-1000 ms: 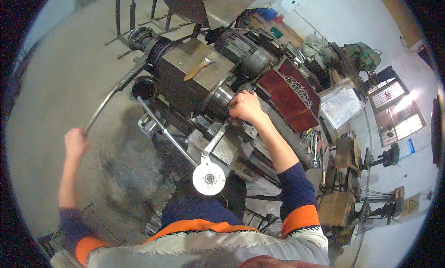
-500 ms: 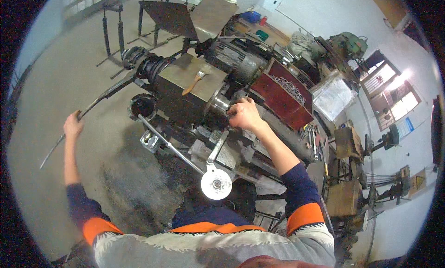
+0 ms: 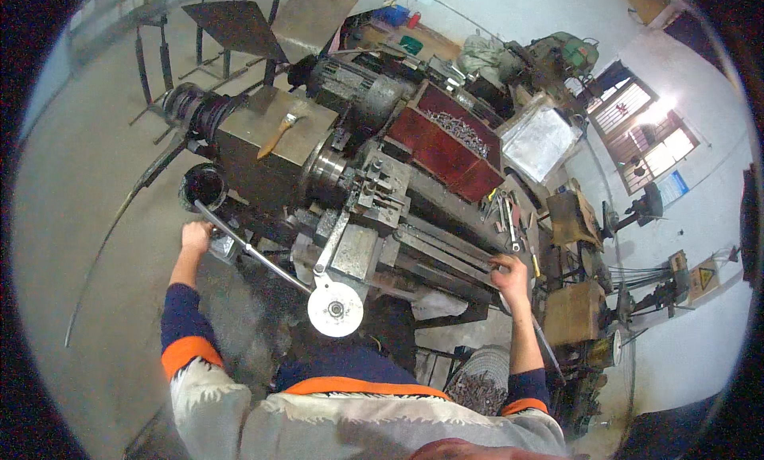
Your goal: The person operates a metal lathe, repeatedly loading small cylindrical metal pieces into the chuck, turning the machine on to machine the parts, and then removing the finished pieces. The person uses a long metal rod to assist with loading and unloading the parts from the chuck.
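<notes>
My left hand (image 3: 196,235) is closed, its fingers curled beside a small metal box (image 3: 224,247) below a round dark pot (image 3: 204,186) on the lathe's front. What it grips, if anything, is hidden. Over the right end of the lathe bed (image 3: 446,249) my right hand (image 3: 509,278) has its fingers drawn together; I cannot make out anything in them. The metal chuck (image 3: 328,170) stands untouched between the hands. From the headstock's left end a long thin bar (image 3: 114,219) curves down toward the floor, free of both hands.
A wooden-handled brush (image 3: 276,136) lies on the headstock cover (image 3: 239,126). Before me are a white handwheel (image 3: 335,309) and a slanting lever (image 3: 270,264). Behind the bed sits a red tray (image 3: 446,153) of metal bits, with wrenches (image 3: 512,225) nearby. A basket of shavings (image 3: 481,384) stands low right.
My left hand has let go of the long bar and come in beside the small box. My right hand has left the chuck and moved right along the bed. The view has shifted.
</notes>
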Demonstrator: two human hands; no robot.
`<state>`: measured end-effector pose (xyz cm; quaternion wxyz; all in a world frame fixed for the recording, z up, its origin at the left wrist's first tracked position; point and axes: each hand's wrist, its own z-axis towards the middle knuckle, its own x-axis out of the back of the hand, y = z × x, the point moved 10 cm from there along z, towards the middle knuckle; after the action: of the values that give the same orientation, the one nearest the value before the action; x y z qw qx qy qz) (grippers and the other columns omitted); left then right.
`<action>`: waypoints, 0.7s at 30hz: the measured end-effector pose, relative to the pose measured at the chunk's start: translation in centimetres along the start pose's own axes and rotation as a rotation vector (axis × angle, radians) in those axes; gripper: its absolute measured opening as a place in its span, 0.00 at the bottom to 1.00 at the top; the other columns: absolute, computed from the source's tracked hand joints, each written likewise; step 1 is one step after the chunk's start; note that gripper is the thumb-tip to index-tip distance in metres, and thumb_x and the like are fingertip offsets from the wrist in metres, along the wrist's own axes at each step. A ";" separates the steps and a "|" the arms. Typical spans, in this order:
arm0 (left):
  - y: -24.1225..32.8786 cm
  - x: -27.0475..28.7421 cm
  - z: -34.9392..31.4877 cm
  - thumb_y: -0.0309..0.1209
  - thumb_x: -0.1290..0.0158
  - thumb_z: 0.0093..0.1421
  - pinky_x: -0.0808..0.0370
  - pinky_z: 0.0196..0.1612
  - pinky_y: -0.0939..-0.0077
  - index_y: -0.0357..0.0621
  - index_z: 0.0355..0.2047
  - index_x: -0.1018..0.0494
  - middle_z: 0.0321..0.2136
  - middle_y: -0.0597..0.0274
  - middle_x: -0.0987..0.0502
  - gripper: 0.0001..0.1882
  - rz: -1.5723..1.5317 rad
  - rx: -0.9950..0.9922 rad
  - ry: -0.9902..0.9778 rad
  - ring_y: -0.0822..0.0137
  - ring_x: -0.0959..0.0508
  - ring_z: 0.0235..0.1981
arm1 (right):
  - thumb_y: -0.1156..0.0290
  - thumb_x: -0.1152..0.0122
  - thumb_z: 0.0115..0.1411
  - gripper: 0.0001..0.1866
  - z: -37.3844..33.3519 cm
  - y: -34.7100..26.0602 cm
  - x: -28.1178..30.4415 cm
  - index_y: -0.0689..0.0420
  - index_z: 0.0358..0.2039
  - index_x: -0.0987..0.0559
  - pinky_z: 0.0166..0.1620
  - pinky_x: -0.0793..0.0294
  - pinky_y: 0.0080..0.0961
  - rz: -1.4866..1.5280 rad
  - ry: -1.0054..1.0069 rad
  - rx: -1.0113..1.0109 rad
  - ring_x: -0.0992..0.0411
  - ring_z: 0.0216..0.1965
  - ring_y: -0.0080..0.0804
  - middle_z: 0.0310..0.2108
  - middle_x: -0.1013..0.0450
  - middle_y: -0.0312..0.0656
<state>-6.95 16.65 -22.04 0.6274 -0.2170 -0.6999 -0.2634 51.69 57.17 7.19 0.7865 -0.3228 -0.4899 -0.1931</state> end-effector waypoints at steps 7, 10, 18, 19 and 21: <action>-2.2 4.2 -3.6 0.32 0.47 0.50 0.26 0.31 0.63 0.46 0.35 0.25 0.29 0.54 0.23 0.11 -0.022 0.120 0.139 0.58 0.22 0.30 | 0.68 0.40 0.39 0.22 -9.4 17.4 4.7 0.59 0.39 0.22 0.42 0.29 0.36 -0.192 -0.024 -0.582 0.27 0.38 0.47 0.35 0.26 0.54; -6.9 2.9 -3.5 0.37 0.47 0.53 0.26 0.25 0.68 0.39 0.40 0.27 0.27 0.51 0.23 0.18 -0.677 0.239 0.186 0.62 0.22 0.22 | 0.68 0.39 0.40 0.28 -16.8 30.9 3.8 0.57 0.46 0.27 0.42 0.29 0.36 -0.424 -0.168 -0.694 0.27 0.40 0.46 0.36 0.26 0.53; -4.0 9.4 -0.3 0.40 0.47 0.54 0.27 0.28 0.68 0.29 0.40 0.29 0.27 0.46 0.24 0.23 -1.016 0.342 0.475 0.60 0.23 0.24 | 0.69 0.45 0.42 0.19 -23.5 38.7 3.7 0.57 0.38 0.24 0.39 0.28 0.38 -0.554 -0.237 -0.875 0.27 0.38 0.48 0.33 0.26 0.54; -4.8 8.1 -0.5 0.40 0.47 0.54 0.27 0.32 0.66 0.28 0.39 0.29 0.28 0.45 0.23 0.23 -0.881 0.356 0.495 0.57 0.23 0.27 | 0.67 0.45 0.43 0.19 -22.4 38.4 3.5 0.57 0.38 0.23 0.39 0.28 0.39 -0.560 -0.274 -0.857 0.27 0.38 0.48 0.34 0.26 0.53; -4.9 8.0 1.0 0.40 0.47 0.54 0.29 0.37 0.65 0.27 0.36 0.28 0.29 0.44 0.23 0.22 -0.847 0.388 0.451 0.53 0.23 0.33 | 0.65 0.45 0.44 0.18 -24.7 35.8 2.6 0.56 0.36 0.22 0.40 0.28 0.39 -0.600 -0.207 -0.895 0.27 0.38 0.47 0.34 0.26 0.53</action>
<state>-11.73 13.33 -14.64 0.6297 0.2678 -0.6096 -0.4001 91.00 65.61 -9.62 0.4305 -0.4891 -0.5054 -0.5657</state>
